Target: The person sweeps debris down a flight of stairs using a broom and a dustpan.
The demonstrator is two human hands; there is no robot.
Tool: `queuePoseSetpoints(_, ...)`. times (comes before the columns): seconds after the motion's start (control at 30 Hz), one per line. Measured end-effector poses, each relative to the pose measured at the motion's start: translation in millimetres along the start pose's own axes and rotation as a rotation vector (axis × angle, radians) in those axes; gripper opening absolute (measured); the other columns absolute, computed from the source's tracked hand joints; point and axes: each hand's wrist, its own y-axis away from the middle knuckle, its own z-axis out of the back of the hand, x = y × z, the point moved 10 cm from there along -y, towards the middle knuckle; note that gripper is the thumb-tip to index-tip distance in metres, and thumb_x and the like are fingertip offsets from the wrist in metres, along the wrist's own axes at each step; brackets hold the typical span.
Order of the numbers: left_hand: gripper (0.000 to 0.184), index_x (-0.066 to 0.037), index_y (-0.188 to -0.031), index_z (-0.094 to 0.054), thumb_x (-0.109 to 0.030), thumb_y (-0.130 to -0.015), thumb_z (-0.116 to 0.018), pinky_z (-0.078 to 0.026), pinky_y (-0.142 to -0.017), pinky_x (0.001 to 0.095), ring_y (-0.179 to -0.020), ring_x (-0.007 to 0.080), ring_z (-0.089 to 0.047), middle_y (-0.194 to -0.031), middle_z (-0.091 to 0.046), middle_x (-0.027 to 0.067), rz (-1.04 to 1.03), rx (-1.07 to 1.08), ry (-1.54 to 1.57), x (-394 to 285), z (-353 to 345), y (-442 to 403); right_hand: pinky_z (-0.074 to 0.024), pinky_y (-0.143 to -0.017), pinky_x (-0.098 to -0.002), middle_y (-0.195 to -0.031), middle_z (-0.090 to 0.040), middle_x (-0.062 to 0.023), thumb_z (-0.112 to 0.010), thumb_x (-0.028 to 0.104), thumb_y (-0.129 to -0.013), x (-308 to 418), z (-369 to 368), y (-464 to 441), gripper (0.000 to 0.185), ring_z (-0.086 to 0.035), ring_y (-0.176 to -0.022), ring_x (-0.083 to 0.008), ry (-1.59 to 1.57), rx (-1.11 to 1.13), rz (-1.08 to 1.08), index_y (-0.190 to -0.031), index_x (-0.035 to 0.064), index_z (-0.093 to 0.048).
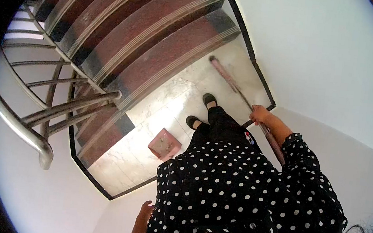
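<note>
My right hand [260, 115] is wrapped round the handle of a long broom [224, 74], whose pink head rests on the marble floor near the lowest step. The handle runs back past my forearm. At my other side, my left hand [146, 208] hangs low beside my polka-dot top, partly hidden; its fingers are too unclear to read. A pink dustpan [165, 144] lies on the floor to the left of my feet, with some small bits of debris in it.
Red and grey steps [158, 37] rise at the upper left. A metal railing [85, 100] curves along the left side. A white wall [326, 62] with black skirting stands on the right. My feet in dark shoes [209, 100] are on the landing.
</note>
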Motion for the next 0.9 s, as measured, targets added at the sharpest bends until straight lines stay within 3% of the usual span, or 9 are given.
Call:
queuePoseSetpoints(0.07, 0.054, -0.004, -0.128, -0.044, -0.013, -0.08, -0.067, -0.051, -0.071, 0.0446, -0.096, 0.0304, -0.061, -0.112, -0.058, 0.0195, -0.01, 0.037, 0.007, -7, 3, 0, -0.0435, -0.038, -0.0361, -0.06, -0.055, -0.0129, -0.063, 0.003, -0.073, -26, 20, -23, 0.02, -0.055, -0.043, -0.0211, 0.039, 0.006, 0.047, -0.087, -0.0043, -0.05)
queuePoseSetpoints(0.17, 0.051, -0.002, -0.124, -0.047, -0.013, -0.079, -0.068, -0.052, -0.062, 0.0381, -0.086, 0.0258, -0.064, -0.099, -0.064, 0.0178, -0.02, -0.168, -0.167, -25, 32, -1, -0.0448, -0.04, -0.0366, -0.061, -0.056, -0.0109, -0.065, 0.003, -0.073, -29, 46, -60, 0.014, -0.054, -0.044, -0.0191, 0.163, -0.037, 0.185, -0.077, -0.0023, -0.053)
queuePoseSetpoints(0.27, 0.047, -0.001, -0.119, -0.051, -0.014, -0.078, -0.069, -0.047, -0.048, 0.0301, -0.06, 0.016, -0.064, -0.074, -0.067, 0.0089, -0.269, -0.115, -0.201, -86, 47, 15, -0.0454, -0.043, -0.0365, -0.06, -0.058, -0.0088, -0.064, 0.005, -0.075, -28, 48, -92, 0.013, -0.055, -0.045, -0.0178, 0.178, -0.008, -0.014, -0.068, -0.0003, -0.055)
queuePoseSetpoints(0.37, 0.045, 0.0, -0.116, -0.053, -0.02, -0.079, -0.069, -0.05, -0.058, 0.0355, -0.067, 0.0224, -0.066, -0.078, -0.067, 0.0126, -0.766, -0.143, -0.758, -201, 49, 63, -0.0469, -0.044, -0.0354, -0.064, -0.06, -0.0087, -0.062, 0.007, -0.076, -15, 20, -90, 0.009, -0.056, -0.047, -0.0178, 0.041, 0.022, -0.083, -0.073, 0.0013, -0.055)
queuePoseSetpoints(0.5, 0.04, -0.002, -0.112, -0.056, -0.021, -0.079, -0.067, -0.05, -0.073, 0.0402, -0.084, 0.0293, -0.064, -0.087, -0.067, 0.0167, -0.785, -0.34, -0.907, -359, 66, 77, -0.0484, -0.044, -0.0342, -0.067, -0.062, -0.0086, -0.059, 0.008, -0.077, -16, 5, -63, 0.006, -0.057, -0.049, -0.0177, -0.108, 0.019, -0.157, -0.079, 0.0028, -0.056)
queuePoseSetpoints(0.57, 0.038, -0.003, -0.114, -0.055, -0.019, -0.08, -0.065, -0.05, -0.076, 0.0398, -0.085, 0.0307, -0.064, -0.088, -0.065, 0.0182, -0.915, -0.499, -1.039, -449, 60, 87, -0.047, -0.04, -0.0337, -0.066, -0.059, -0.0086, -0.058, 0.007, -0.077, -15, -8, -56, 0.011, -0.055, -0.045, -0.0195, -0.054, 0.125, -0.014, -0.086, 0.0023, -0.053)
queuePoseSetpoints(0.73, 0.036, -0.003, -0.117, -0.053, -0.014, -0.084, -0.061, -0.05, -0.076, 0.0342, -0.085, 0.0235, -0.064, -0.089, -0.065, 0.0132, -1.234, -0.232, -0.622, -597, -42, 192, -0.0408, -0.035, -0.0314, -0.06, -0.052, -0.0056, -0.058, 0.008, -0.078, -7, 16, 2, 0.011, -0.05, -0.041, -0.0164, -0.445, 0.069, -0.067, -0.083, 0.0045, -0.049)
queuePoseSetpoints(0.83, 0.036, -0.004, -0.117, -0.053, -0.014, -0.084, -0.062, -0.05, -0.075, 0.0325, -0.084, 0.02, -0.063, -0.09, -0.065, 0.0115, -1.19, -0.122, -0.714, -624, -117, 221, -0.0359, -0.032, -0.0279, -0.06, -0.05, -0.0038, -0.059, 0.01, -0.078, -26, 34, -17, 0.014, -0.048, -0.041, -0.0125, -0.658, 0.049, -0.061, -0.08, 0.0066, -0.046)
queuePoseSetpoints(0.9, 0.038, -0.006, -0.12, -0.052, -0.016, -0.084, -0.063, -0.05, -0.079, 0.0348, -0.088, 0.0266, -0.064, -0.102, -0.065, 0.0124, -1.084, -0.077, -0.931, -628, -147, 202, -0.0356, -0.031, -0.0284, -0.058, -0.049, -0.003, -0.061, 0.012, -0.078, -26, 34, -48, 0.017, -0.048, -0.038, -0.0145, -1.137, 0.152, -0.091, -0.089, 0.0097, -0.048)
